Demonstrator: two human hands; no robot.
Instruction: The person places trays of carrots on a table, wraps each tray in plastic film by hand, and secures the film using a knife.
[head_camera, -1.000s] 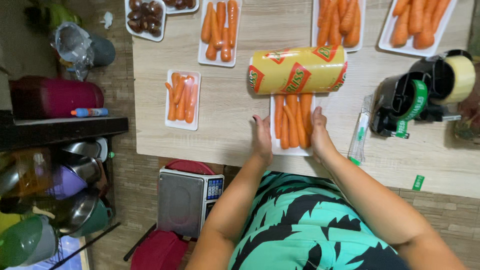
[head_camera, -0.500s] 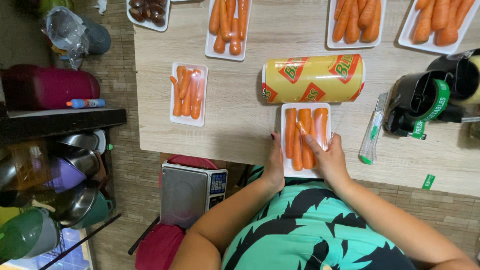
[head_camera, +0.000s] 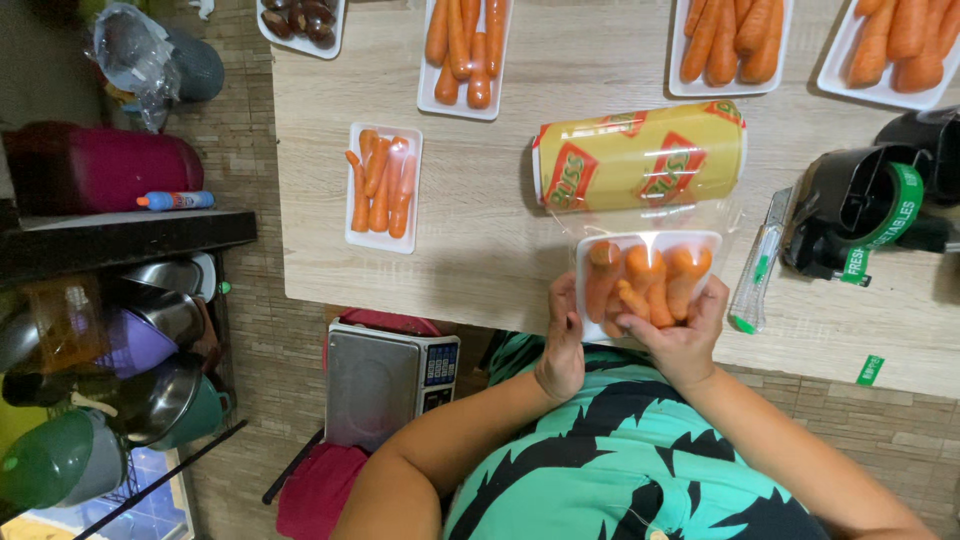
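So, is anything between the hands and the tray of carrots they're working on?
Nothing visible: the left hand and right hand both already hold the white tray of carrots. Clear film from the yellow roll lies over the carrots.

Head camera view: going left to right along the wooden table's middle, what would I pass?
Small tray of carrots → yellow roll of wrap → box cutter → black tape dispenser with green tape.
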